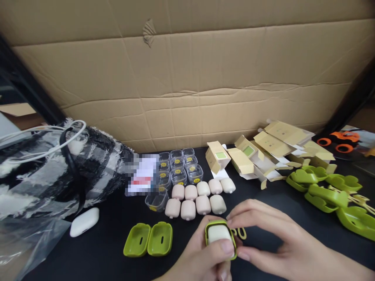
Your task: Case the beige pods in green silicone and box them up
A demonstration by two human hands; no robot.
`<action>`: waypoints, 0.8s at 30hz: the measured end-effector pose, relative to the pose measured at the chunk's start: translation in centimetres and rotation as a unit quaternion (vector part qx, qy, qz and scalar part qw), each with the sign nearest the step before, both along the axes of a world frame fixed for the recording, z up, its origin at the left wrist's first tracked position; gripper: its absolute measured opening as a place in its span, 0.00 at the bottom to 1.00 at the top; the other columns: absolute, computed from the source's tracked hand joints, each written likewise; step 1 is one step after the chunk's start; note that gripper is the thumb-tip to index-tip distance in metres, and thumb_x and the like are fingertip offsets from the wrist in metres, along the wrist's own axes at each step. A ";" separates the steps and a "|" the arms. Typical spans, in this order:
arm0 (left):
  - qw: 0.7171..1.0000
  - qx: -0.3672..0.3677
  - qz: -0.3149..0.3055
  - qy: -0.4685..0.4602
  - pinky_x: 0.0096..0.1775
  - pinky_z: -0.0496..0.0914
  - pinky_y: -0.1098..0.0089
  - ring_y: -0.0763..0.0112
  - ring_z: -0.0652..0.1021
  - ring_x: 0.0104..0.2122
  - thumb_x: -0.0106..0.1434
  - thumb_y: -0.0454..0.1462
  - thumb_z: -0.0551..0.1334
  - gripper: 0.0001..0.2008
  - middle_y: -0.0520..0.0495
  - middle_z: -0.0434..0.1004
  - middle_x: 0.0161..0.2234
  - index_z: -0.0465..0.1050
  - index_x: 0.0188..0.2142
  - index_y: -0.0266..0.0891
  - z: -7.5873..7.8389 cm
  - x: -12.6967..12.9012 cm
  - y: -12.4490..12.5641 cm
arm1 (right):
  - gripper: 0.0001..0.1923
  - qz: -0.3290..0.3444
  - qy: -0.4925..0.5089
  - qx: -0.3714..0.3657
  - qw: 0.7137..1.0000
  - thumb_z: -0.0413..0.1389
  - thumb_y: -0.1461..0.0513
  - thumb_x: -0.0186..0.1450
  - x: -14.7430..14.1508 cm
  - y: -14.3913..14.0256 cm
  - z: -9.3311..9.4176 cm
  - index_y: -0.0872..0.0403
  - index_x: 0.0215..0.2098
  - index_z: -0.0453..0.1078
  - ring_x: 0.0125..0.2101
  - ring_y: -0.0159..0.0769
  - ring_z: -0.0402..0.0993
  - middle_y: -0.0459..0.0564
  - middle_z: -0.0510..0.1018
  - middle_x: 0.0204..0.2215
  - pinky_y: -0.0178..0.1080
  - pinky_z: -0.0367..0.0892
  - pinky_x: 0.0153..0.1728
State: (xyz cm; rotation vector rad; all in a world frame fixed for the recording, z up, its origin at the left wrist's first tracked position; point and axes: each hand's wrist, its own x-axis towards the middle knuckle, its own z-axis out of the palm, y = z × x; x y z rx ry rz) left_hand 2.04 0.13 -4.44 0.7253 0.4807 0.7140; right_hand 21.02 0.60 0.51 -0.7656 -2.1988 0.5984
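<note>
- A black bench (96, 249) stood before a wall of creased brown cardboard (187, 78), which closed off its far edge.
- At the left edge lay a black-and-white fringed cloth (43, 175) with white cables (38, 136) across it, and clear plastic film (17, 242) spilled toward the near left corner.
- Just right of the cloth, a white earbud case (84, 221) rested on the bench.
- Nearer the front edge, a green shell (148, 239) lay opened flat, its two halves side by side.
- Behind it, toward the middle, sat a cluster of small clear boxes (181, 168) with yellow stickers, one more clear box (157, 201) lying apart in front of them.
- Two rows of pale pink rounded cases (197, 197) lay just right of that box.
- The left hand (202, 259) came up from the near edge, thumb pressed on a pale case seated in a green cover (220, 233), held just above the bench near its front edge.
- The right hand (272, 238) was closed on the same cover, fingertips (231, 220) pinching its far right rim.
- A small green ring (241, 233) lay just beside the cover, under the right fingers.
- Farther back, folded tan cartons (263, 152) were heaped toward the far right corner.
- Along the right edge lay a pile of green moulded covers (331, 191), with an orange toy (341, 140) behind them.
</note>
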 end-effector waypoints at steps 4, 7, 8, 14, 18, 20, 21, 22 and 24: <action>0.999 0.004 0.005 0.051 0.23 0.59 0.78 0.86 0.63 0.17 0.52 0.48 0.70 0.23 0.59 0.66 0.22 0.62 0.37 0.39 0.3 -0.2 -0.3 | 0.13 0.009 -0.019 0.023 1.000 0.60 0.68 0.60 -0.2 -0.1 -0.1 0.51 0.43 0.69 0.38 0.34 0.77 0.50 0.79 0.38 0.34 0.73 0.40; 0.996 0.037 -0.001 0.076 0.23 0.57 0.77 0.86 0.62 0.17 0.53 0.48 0.70 0.23 0.60 0.64 0.21 0.61 0.37 0.40 0.8 -0.6 -0.6 | 0.12 0.006 -0.011 0.036 0.999 0.59 0.70 0.59 -0.3 -0.2 -0.2 0.51 0.40 0.68 0.36 0.34 0.77 0.50 0.78 0.36 0.34 0.73 0.37; 0.996 0.051 -0.004 0.076 0.22 0.56 0.77 0.86 0.62 0.17 0.53 0.48 0.70 0.23 0.60 0.64 0.21 0.60 0.37 0.40 0.8 -0.6 -0.6 | 0.13 0.003 -0.003 0.044 0.999 0.59 0.71 0.58 -0.3 -0.2 -0.3 0.51 0.39 0.68 0.35 0.35 0.77 0.50 0.78 0.36 0.34 0.73 0.36; 0.995 0.071 0.022 0.070 0.25 0.54 0.76 0.83 0.62 0.22 0.51 0.44 0.72 0.21 0.56 0.65 0.26 0.64 0.36 0.38 0.5 -0.4 -0.8 | 0.15 -0.010 -0.004 0.063 0.998 0.56 0.73 0.55 -0.3 -0.4 -1.0 0.50 0.37 0.66 0.34 0.35 0.76 0.49 0.76 0.34 0.36 0.73 0.35; 0.994 0.066 0.037 0.074 0.33 0.60 0.73 0.77 0.67 0.29 0.48 0.46 0.73 0.24 0.51 0.70 0.31 0.67 0.37 0.37 1.2 -0.3 -1.1 | 0.27 -0.018 -0.040 0.014 0.999 0.64 0.67 0.53 -0.1 -0.5 -1.0 0.49 0.49 0.62 0.46 0.41 0.75 0.51 0.76 0.45 0.39 0.72 0.46; 0.993 0.071 0.025 0.087 0.35 0.61 0.72 0.75 0.69 0.31 0.48 0.48 0.72 0.26 0.49 0.72 0.33 0.65 0.39 0.37 1.1 -0.3 -1.1 | 0.31 -0.013 -0.057 -0.036 0.998 0.67 0.62 0.53 -0.1 -0.7 -1.1 0.48 0.52 0.61 0.51 0.42 0.72 0.52 0.74 0.51 0.40 0.70 0.50; 0.993 0.073 0.012 0.092 0.35 0.61 0.72 0.75 0.70 0.32 0.49 0.48 0.72 0.27 0.49 0.72 0.33 0.63 0.40 0.37 0.9 -0.3 -1.1 | 0.29 -0.009 -0.059 -0.068 0.996 0.66 0.61 0.54 -0.2 -0.8 -1.2 0.47 0.51 0.63 0.52 0.42 0.72 0.52 0.74 0.52 0.40 0.70 0.50; 0.993 0.073 0.000 0.091 0.36 0.62 0.72 0.75 0.71 0.32 0.49 0.48 0.72 0.28 0.49 0.72 0.34 0.61 0.41 0.38 0.5 -0.2 -1.0 | 0.25 -0.004 -0.054 -0.100 0.994 0.66 0.62 0.55 -0.3 -0.9 -1.4 0.47 0.48 0.64 0.53 0.42 0.71 0.51 0.74 0.52 0.40 0.70 0.50; 0.994 0.076 -0.019 0.081 0.35 0.63 0.72 0.76 0.73 0.32 0.49 0.48 0.72 0.30 0.50 0.72 0.36 0.56 0.42 0.42 -0.1 0.0 -0.8 | 0.21 0.003 -0.010 -0.149 0.989 0.66 0.64 0.55 -0.5 -1.1 -1.6 0.47 0.44 0.64 0.53 0.41 0.71 0.51 0.73 0.52 0.40 0.70 0.50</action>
